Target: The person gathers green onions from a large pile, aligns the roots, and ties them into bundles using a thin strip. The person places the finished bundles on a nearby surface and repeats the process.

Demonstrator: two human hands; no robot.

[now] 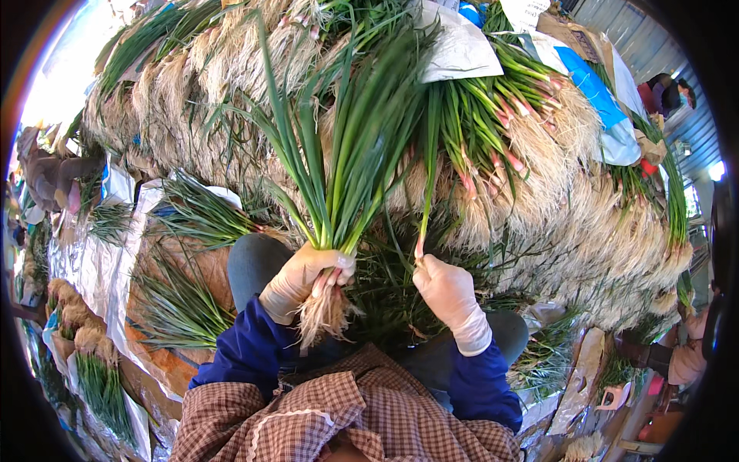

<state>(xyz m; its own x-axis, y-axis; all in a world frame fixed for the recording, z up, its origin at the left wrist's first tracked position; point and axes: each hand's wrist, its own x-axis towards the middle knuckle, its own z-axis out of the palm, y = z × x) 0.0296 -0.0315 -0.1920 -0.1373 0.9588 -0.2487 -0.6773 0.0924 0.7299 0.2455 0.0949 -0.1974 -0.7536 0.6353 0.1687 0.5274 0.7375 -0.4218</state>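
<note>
My left hand (314,274), in a thin whitish glove, grips a bunch of green garlic plants (340,173) just above their pinkish-white bases. Long leaves fan upward and away from me, and the pale roots (326,315) hang below the fist. In a matching glove, my right hand (447,291) pinches a single stalk (425,219) by its pink base, with its leaf reaching up towards the pile. The stalk's roots are hidden by the fingers. Loose green leaves (381,283) lie below and between my hands.
A high heap of rooted plants (554,242) rises before me, partly covered by white sheets (462,49). Smaller bunches (179,300) lie to my left on brown sheeting (156,361). Other people (55,170) sit at the left and right edges. A pink stool (613,397) stands at lower right.
</note>
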